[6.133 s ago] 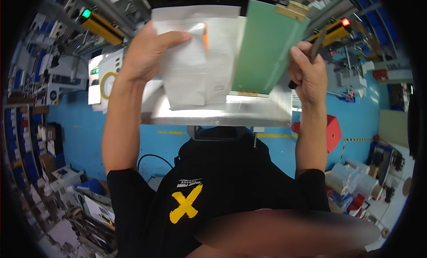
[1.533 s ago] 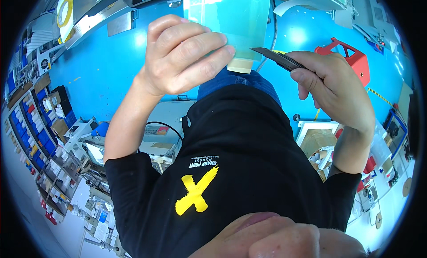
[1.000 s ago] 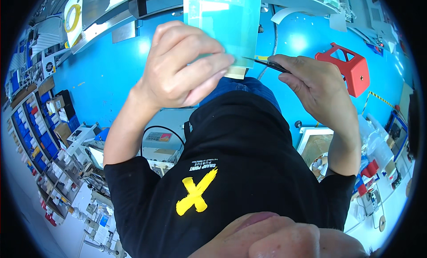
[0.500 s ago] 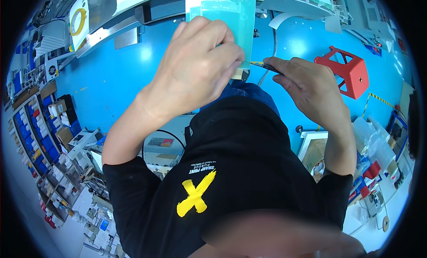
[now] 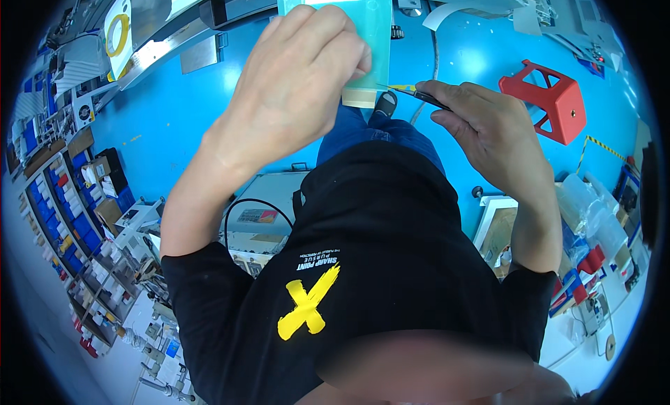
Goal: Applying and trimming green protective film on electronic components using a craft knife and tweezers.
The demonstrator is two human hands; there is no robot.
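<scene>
My left hand (image 5: 293, 91) grips a translucent green sheet (image 5: 335, 7) from the front, fingers spread over its lower half; a tan strip (image 5: 359, 98) runs along the sheet's bottom edge. My right hand (image 5: 488, 133) pinches a thin dark pointed tool (image 5: 415, 93), its tip touching the sheet's lower right corner next to the tan strip. Both hands are raised in front of my black shirt with its yellow cross mark (image 5: 307, 304).
A red plastic stool (image 5: 548, 101) stands on the blue floor (image 5: 174, 126) to the right. A metal workbench edge (image 5: 181, 39) runs along the upper left. Shelves with blue bins (image 5: 56, 216) line the left side. Boxes and bagged items (image 5: 593, 223) lie at the right.
The sheet has come from high on the bench down in front of me. In the last second my left hand slid up over it and the tool tip met its lower corner.
</scene>
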